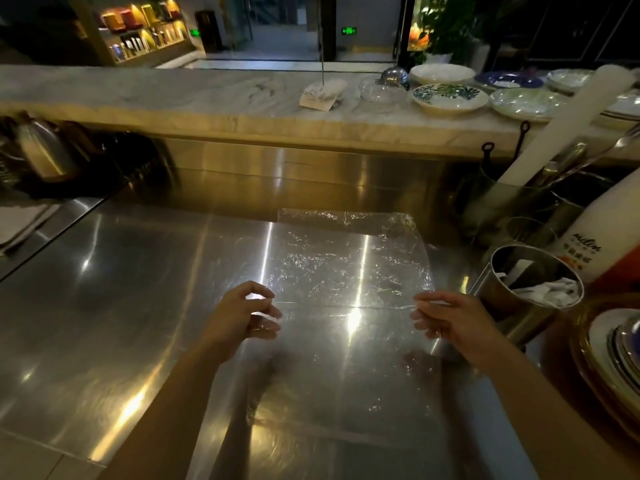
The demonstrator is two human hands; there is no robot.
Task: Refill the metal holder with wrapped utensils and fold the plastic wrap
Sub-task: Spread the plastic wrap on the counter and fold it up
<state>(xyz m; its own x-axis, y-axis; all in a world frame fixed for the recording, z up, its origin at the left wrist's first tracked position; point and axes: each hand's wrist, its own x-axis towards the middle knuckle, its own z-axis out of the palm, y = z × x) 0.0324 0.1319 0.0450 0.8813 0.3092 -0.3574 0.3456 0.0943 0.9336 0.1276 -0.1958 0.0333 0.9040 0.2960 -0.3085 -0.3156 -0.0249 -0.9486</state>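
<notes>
Left hand (242, 315) and right hand (450, 318) raised a little above the steel table (121, 289), each grip pinched together on a near corner of the clear plastic wrap (346, 268), fingers curled, the edge stretched taut between the 2. Rest of the sheet spread flat and crinkled across the table toward the far side, its far edge doubled over. Just right of the right hand, the metal holder (502, 289), tilted, with white wrapped utensils (550, 289) inside. Beyond, on the marble ledge (173, 95), several plates (450, 97).
</notes>
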